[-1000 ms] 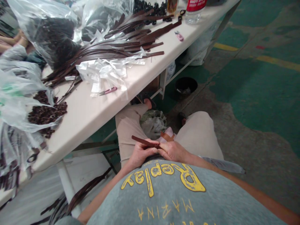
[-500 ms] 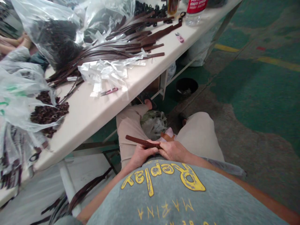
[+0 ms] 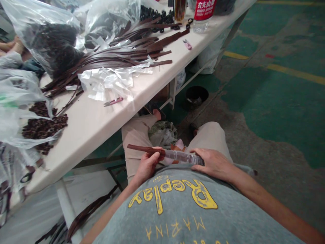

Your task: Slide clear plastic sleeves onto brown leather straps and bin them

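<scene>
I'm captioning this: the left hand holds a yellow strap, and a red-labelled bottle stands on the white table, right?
The strap is dark brown, not yellow, as the head view shows. The left hand holds it, and the bottle stands on the table.

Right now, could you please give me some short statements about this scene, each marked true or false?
1. The left hand holds a brown strap. True.
2. A red-labelled bottle stands on the table. True.
3. The right hand rests on the table. False: it is at one end of the clear plastic that reaches across to the left hand.
4. The black bucket stands on the table. False: it is on the floor.
5. Pink-handled snips lie on the table. True.
</scene>
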Tool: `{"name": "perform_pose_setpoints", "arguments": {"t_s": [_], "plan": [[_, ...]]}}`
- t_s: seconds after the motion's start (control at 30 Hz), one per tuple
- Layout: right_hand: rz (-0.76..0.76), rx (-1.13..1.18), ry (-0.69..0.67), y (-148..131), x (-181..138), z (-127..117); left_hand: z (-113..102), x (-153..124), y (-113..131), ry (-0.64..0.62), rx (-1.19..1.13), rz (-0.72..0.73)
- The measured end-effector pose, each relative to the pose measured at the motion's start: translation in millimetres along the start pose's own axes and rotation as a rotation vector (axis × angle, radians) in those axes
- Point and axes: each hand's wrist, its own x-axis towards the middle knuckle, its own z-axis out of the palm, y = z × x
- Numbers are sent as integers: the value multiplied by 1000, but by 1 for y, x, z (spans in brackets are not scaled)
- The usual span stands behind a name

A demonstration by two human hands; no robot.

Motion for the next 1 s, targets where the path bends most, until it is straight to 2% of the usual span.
{"name": "perform_pose_setpoints", "arguments": {"t_s": [0.13,0.23,0.37,0.4,0.47,0.6,0.67,0.7,0.77,0.9,1.0], "plan": [[-15,-118,68,-6,1,7,4,2,0,-13,-7,33],[-70,-141,164,-20,13,7,4,-1,0,-62,96,61],[-225,-199,331,-29,34,-8,6,-5,4,-121,281,188],[-269,-185,406,-28,40,-17,8,-5,6,-128,318,216],[-321,-22,655,-19,50,-42,12,-3,10,-140,368,249],[-258,399,1223,12,60,-113,15,3,13,-112,383,283],[-218,741,1364,24,57,-144,12,6,12,-127,398,238],[-198,983,1387,28,55,-154,11,7,10,-152,406,194],[-157,1410,1341,30,49,-161,12,7,6,-229,396,87],[-35,1766,1176,15,42,-136,25,6,2,-418,294,-109],[78,2055,1058,0,37,-109,40,6,6,-442,166,-104]]}}
